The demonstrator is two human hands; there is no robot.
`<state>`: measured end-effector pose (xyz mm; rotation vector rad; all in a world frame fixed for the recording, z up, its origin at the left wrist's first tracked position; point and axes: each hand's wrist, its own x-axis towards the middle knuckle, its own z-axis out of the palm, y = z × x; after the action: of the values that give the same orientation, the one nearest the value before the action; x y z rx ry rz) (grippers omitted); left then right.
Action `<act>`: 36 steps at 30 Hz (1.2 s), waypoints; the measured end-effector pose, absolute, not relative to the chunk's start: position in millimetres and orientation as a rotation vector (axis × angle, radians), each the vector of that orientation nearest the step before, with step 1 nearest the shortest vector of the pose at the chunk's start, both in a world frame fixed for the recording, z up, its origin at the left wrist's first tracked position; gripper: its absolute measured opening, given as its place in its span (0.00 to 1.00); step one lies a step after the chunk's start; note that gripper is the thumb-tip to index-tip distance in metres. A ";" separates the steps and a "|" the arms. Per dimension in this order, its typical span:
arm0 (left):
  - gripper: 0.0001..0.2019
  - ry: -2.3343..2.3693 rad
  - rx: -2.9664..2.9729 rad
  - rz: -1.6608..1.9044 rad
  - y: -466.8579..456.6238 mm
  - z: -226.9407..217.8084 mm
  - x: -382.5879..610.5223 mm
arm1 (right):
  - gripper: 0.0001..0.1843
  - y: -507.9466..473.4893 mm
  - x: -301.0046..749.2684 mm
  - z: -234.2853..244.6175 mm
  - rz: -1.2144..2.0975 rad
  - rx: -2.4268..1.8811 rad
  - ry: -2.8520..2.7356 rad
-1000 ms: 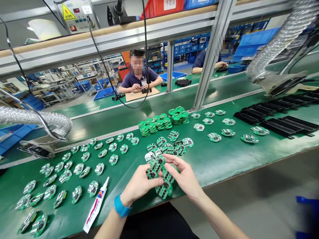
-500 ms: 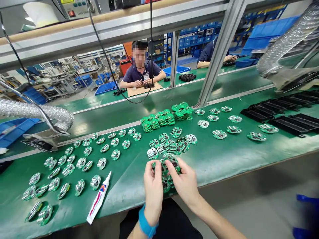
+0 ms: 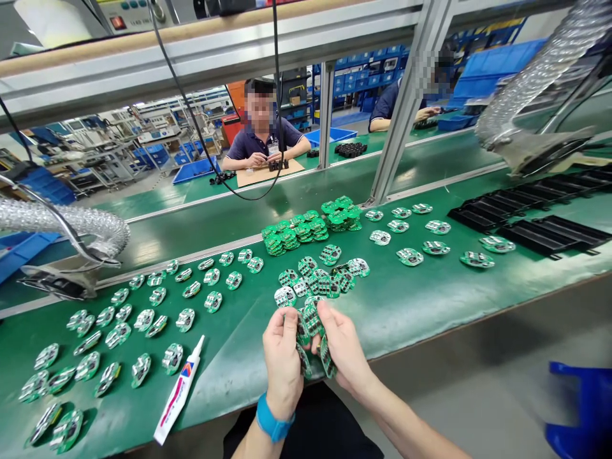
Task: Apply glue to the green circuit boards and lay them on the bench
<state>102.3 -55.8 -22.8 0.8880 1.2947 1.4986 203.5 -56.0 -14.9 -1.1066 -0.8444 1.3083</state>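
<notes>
Close to the bench's front edge, my left hand (image 3: 283, 350) and my right hand (image 3: 345, 344) are closed on green circuit boards (image 3: 312, 320). Thumbs are on top, and the boards lie between the two hands. One board (image 3: 303, 361) hangs tilted by the left fingers, another (image 3: 327, 358) by the right fingers; whether they are joined to the upper ones I cannot tell. Just beyond my hands lies a loose heap of similar round boards (image 3: 319, 280). A blue band (image 3: 274, 417) circles my left wrist.
Many populated boards (image 3: 143, 320) lie spread at left, near a white glue tube (image 3: 179, 390). Stacked green boards (image 3: 294, 233) stand behind the heap. Black trays (image 3: 549, 236) and several boards (image 3: 436, 247) lie at right. Silvery ducts (image 3: 108, 233) flank the bench; co-workers sit opposite.
The boards in my hands have tilted, and their lower pieces now hang apart with a gap between them. The whole view has shifted slightly, so the bench appears further left.
</notes>
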 end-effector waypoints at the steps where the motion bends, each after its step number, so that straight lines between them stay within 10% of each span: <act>1: 0.26 1.299 0.896 1.453 -52.5 -22.3 99.0 | 0.35 -52.6 204.2 -16.5 1.314 -1.111 -0.890; 17: 0.17 2.040 2.039 0.905 30.1 -38.5 65.8 | 0.15 49.4 220.9 -36.2 0.036 -1.578 -1.885; 26: 0.35 1.803 2.437 0.681 6.3 -47.5 83.4 | 0.19 70.8 237.3 -49.8 -0.101 -1.503 -2.014; 36: 0.32 1.508 2.549 0.607 70.1 -42.7 74.7 | 0.20 100.5 247.2 -46.8 -0.055 -1.410 -1.961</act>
<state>74.7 70.1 -42.7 2.5492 1.5075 0.6065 247.2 100.5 -46.8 -1.4100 -1.9610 -0.0551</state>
